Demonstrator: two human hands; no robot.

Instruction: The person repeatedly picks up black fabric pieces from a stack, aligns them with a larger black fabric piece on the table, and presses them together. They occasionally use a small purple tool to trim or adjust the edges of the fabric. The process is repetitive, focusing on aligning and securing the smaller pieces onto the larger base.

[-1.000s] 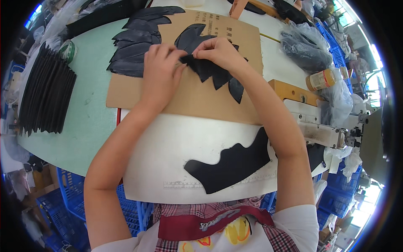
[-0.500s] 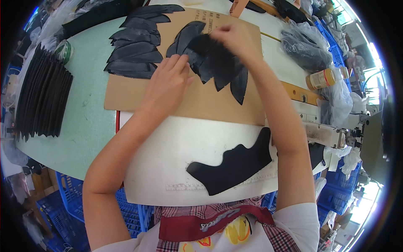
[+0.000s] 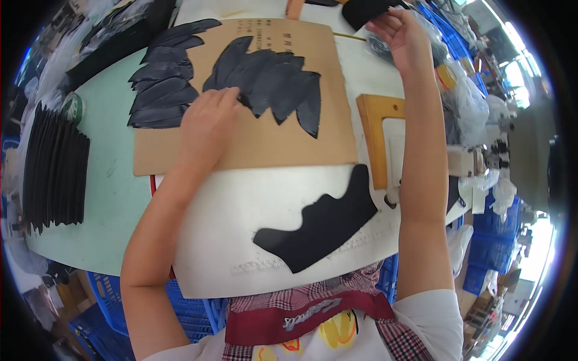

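My left hand (image 3: 211,123) is over the brown cardboard sheet (image 3: 289,150), fingers bent and pressed together at the lower left edge of a fan of overlapping black leaf-shaped pieces (image 3: 271,78). Whatever is under its fingertips is hidden. At the upper right, my right hand (image 3: 400,39) is raised past the cardboard, its fingers closed at the edge of a flat black piece (image 3: 364,11). A second row of overlapping black leaf-shaped pieces (image 3: 162,78) lies on the cardboard's left side. Nearer me, a black cut piece with a wavy edge (image 3: 319,225) lies on the white tabletop (image 3: 211,240).
At the far left, a stack of black pieces (image 3: 57,171) stands on the green surface (image 3: 114,192), beside a green-and-white roll (image 3: 73,108). A yellow-brown frame (image 3: 370,141) and machine parts (image 3: 466,161) are by my right forearm. Blue crates (image 3: 494,225) stand at the right.
My right hand has moved from the leaf-shaped pieces to the upper right, and a darker black piece is gone from on top of them. My left hand stays by their lower left edge.
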